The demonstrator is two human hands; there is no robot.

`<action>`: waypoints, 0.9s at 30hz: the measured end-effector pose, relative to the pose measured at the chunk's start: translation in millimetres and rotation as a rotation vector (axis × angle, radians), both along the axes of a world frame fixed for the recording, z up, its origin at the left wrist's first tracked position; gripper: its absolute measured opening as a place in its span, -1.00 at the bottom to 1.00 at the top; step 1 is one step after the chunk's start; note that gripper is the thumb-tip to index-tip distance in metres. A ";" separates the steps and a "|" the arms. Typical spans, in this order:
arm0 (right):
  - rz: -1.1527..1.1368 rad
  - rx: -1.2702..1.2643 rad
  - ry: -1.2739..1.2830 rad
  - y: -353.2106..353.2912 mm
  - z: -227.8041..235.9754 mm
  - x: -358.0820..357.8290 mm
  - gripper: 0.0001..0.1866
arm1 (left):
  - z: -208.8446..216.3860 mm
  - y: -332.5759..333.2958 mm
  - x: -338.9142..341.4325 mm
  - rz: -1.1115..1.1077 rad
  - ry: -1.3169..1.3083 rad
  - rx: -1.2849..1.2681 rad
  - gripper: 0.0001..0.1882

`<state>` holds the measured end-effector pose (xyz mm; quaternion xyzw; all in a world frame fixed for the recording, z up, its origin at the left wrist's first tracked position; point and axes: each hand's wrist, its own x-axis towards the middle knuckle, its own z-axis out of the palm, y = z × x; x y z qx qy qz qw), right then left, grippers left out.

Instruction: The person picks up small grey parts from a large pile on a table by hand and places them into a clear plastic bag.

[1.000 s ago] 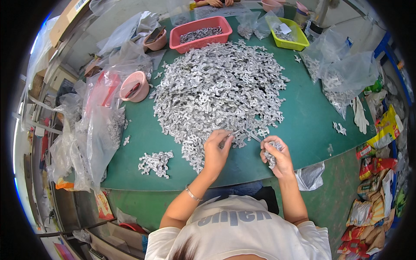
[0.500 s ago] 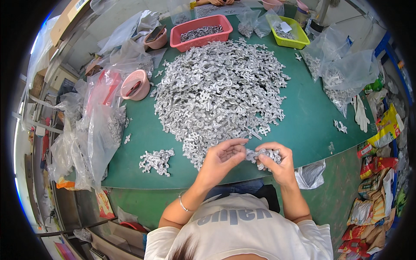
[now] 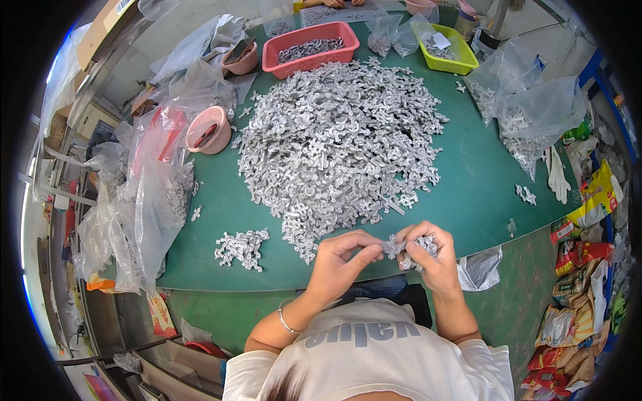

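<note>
A big heap of small silver-grey cross-shaped metal parts (image 3: pixel 334 140) lies on the green table (image 3: pixel 200 260). Between the heap and my body, both my hands are raised close together near the table's front edge. My right hand (image 3: pixel 436 267) is closed around several of these metal parts (image 3: pixel 421 252). One metal part (image 3: pixel 393 247) sticks out of it toward the left. At that part's left end, my left hand (image 3: pixel 341 264) pinches with thumb and forefinger. Exactly how the fingertips meet it is too small to tell. A small separate pile of the parts (image 3: pixel 242 250) lies left of my hands.
A red basket (image 3: pixel 277 65) and a yellow-green basket (image 3: pixel 448 65) hold parts behind the heap. Pink tubs (image 3: pixel 212 142) and plastic bags (image 3: pixel 157 194) stand left; more filled bags (image 3: pixel 525 123) and a white glove (image 3: pixel 555 175) lie right. Another person's hands (image 3: pixel 338 3) show at the far edge.
My left hand's fingers, spread apart half a second ago, have closed on the end of the part sticking out of my right hand. The right hand has shifted slightly.
</note>
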<state>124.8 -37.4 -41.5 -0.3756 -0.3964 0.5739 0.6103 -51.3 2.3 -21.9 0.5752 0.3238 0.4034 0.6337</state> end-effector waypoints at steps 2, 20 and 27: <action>0.002 -0.034 0.025 -1.0 2.3 -2.5 -0.92 | -1.6 -0.9 -1.2 -0.022 -0.028 -0.087 -0.89; 0.002 -0.085 -0.028 -3.6 -1.5 -6.7 -0.85 | -6.6 2.8 -3.8 -0.087 -0.179 -0.392 -0.78; -0.010 -0.109 -0.003 -2.4 -2.9 -7.2 -0.83 | -10.2 3.4 -1.5 -0.075 -0.138 -0.364 -0.81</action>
